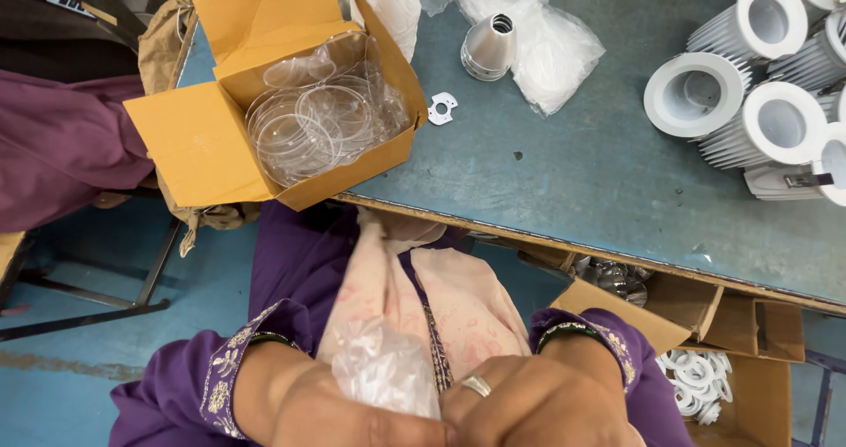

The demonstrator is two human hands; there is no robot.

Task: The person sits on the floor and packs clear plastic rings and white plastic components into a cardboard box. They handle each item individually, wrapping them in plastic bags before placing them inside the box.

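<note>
At the bottom centre of the frame the left hand [330,416] and the right hand [538,407] meet over the lap, both closed in a pinch on a thin, crumpled clear plastic bag [383,368]. The bag bunches up between them against a pale pink patterned cloth [458,306] draped down the front of the purple clothing. The right hand wears a silver ring [477,385]; the fingertips themselves run off the lower edge, so the exact grip cannot be told.

The film looks slippery and flimsy. It could tear under a hard pull, or slip out of the pinch and drop to the blue floor [88,332] below, since nothing lies under the hands but the lap.

Above the hands, the blue-green worktable [573,165] crosses the frame. An open brown cardboard box [203,138] of clear round plastic discs [308,121] sits on its near left edge, partly overhanging, and could tip if knocked. A small white flat bracket [441,108] lies just beside it, with a silver metal cone reflector [489,48] and more white plastic bags [551,50] further up. White finned round lamp housings [749,85] cluster at upper right. At lower right, under the table edge, another cardboard box [749,385] holds white plastic rings [696,381], close to the right sleeve.
</note>
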